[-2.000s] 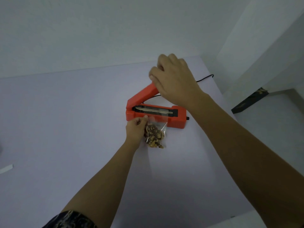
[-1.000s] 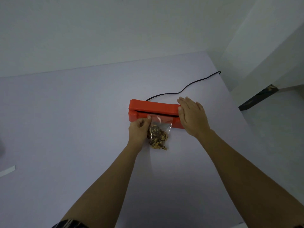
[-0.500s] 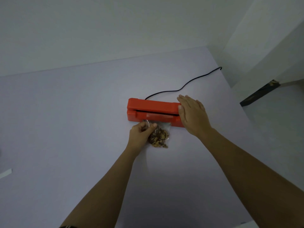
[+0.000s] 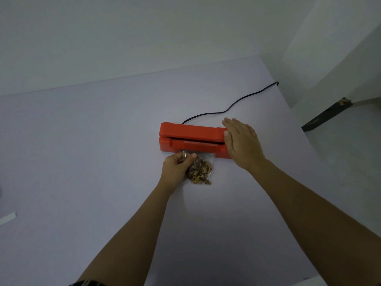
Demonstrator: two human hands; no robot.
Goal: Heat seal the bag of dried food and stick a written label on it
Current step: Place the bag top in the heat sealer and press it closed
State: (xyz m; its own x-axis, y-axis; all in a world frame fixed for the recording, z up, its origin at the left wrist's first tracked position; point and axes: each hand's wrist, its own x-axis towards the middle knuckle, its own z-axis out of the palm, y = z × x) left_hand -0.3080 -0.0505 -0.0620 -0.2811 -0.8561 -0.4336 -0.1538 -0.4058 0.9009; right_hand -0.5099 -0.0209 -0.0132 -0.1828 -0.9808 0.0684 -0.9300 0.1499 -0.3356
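Observation:
An orange heat sealer (image 4: 191,137) lies across the middle of the pale table (image 4: 82,151), its lid lowered onto the base. My right hand (image 4: 242,144) rests flat, fingers together, on the lid's right end. A small clear bag of brown dried food (image 4: 199,171) lies on the table just in front of the sealer, its top edge close to the sealer's front. My left hand (image 4: 177,168) pinches the bag's upper left corner between thumb and fingers.
A black power cord (image 4: 233,105) runs from behind the sealer to the table's far right edge. A white paper strip (image 4: 7,218) lies at the left edge of view. The table drops off on the right towards the floor.
My right hand pushed the raised lid down and now lies flat on its right end. My left hand drew the bag back from the sealing slot towards me.

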